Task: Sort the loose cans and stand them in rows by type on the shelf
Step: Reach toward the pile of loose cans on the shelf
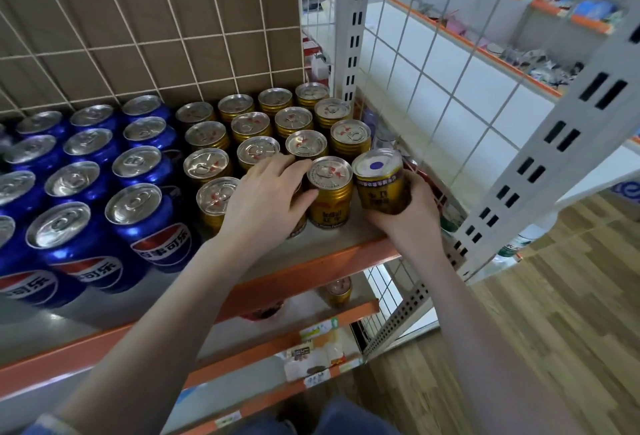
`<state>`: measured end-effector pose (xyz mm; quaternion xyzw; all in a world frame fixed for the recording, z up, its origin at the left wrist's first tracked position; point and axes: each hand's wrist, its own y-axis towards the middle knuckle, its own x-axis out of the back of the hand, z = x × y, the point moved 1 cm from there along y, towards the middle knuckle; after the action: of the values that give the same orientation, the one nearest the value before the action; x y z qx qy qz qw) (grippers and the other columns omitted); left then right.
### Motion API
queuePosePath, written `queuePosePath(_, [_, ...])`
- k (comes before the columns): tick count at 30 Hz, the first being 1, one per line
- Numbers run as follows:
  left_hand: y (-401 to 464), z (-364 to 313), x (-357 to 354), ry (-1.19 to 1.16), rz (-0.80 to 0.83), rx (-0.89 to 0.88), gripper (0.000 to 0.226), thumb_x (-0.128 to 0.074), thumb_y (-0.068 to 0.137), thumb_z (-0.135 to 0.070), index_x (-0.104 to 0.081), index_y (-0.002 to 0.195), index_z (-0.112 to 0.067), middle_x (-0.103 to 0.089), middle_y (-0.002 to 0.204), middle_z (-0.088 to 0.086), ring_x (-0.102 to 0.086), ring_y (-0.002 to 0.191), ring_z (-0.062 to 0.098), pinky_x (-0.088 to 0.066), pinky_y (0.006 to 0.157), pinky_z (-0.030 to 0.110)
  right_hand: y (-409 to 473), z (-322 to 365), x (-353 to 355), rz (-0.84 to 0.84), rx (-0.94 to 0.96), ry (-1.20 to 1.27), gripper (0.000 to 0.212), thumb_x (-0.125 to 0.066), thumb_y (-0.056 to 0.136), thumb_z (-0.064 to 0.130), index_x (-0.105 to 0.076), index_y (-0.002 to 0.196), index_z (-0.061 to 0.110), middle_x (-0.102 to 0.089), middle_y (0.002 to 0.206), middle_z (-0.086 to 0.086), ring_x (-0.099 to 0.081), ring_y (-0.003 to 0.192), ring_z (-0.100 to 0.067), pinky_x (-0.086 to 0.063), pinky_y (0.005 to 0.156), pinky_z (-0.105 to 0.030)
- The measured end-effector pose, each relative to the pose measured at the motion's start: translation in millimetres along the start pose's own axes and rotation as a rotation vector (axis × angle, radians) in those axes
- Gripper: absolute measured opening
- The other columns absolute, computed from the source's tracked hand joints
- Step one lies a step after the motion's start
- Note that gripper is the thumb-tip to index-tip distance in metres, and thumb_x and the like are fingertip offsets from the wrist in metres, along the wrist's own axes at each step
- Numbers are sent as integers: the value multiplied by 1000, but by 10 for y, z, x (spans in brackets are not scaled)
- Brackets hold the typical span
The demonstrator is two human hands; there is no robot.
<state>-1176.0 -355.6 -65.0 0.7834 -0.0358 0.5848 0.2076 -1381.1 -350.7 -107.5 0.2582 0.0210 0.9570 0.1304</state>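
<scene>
Crowding grey orange-edged shelf (pixel 332 254): upright cans; left hand (pixel 266 199) touching gold can (pixel 329 192), right hand (pixel 412 213) gripping brown-banded can (pixel 379 180).

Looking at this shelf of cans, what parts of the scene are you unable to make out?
Head view only:
- Can under the left hand: the hand covers it, so type and grip unclear.
- Gold can gripped by the right hand: tilted, label blurred, lower part hidden by fingers.
- Blue cans: leftmost ones cut off by the frame edge.
- Lower shelf: items blocked by the upper shelf and arms.
</scene>
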Motion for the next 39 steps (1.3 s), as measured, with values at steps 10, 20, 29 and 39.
queuePosePath(10, [16,66,56,23,111,-10,53,-51,94,-34,-38,143,-20,-44,141,6,-38,131,26,-35,102,40,-21,321,262,-46,57,-348,68,-75,71,28,-45,132,24,-47,120,-1,-45,112,-20,-37,88,-31])
queuePosePath(20, [-34,86,107,-8,114,-22,55,-53,93,-34,-36,144,-22,-37,147,3,-29,137,23,-32,107,38,431,840,336,538,335,-892,70,-80,70,21,-48,132,19,-49,128,-4,-48,113,-20,-39,83,-26])
queuePosePath(29, [-102,82,142,-2,111,2,62,-58,90,-33,-32,146,-23,-32,150,2,-25,139,21,-31,107,36,588,923,349,567,246,-1058,52,-66,79,46,-62,113,8,-65,105,-11,-59,90,-23,-49,73,-31])
queuePosePath(39, [-104,114,131,12,124,-20,64,-58,91,-32,-30,147,-23,-30,151,1,-23,140,21,-32,107,36,645,1167,231,750,418,-1097,63,-72,74,17,-50,133,19,-55,108,2,-47,89,-13,-40,68,-21])
